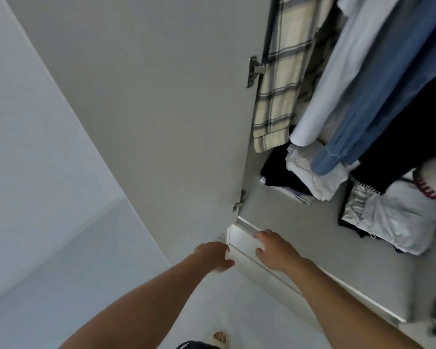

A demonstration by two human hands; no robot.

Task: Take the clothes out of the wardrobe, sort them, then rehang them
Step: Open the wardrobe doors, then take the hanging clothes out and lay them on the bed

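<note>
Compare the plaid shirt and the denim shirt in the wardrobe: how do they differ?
The plaid shirt is cream with dark checks; the denim shirt is plain blue. The plaid shirt hangs leftmost, beside the open door; the denim shirt hangs further right. The denim shirt's cuff touches the folded white pile; the plaid shirt's hem ends clear of it. Both hang over the shelf.

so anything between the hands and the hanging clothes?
Nothing visible. The wardrobe door is swung open; the plaid shirt and denim garment hang exposed. Both left hand and right hand are low, at a white drawer front.
</note>
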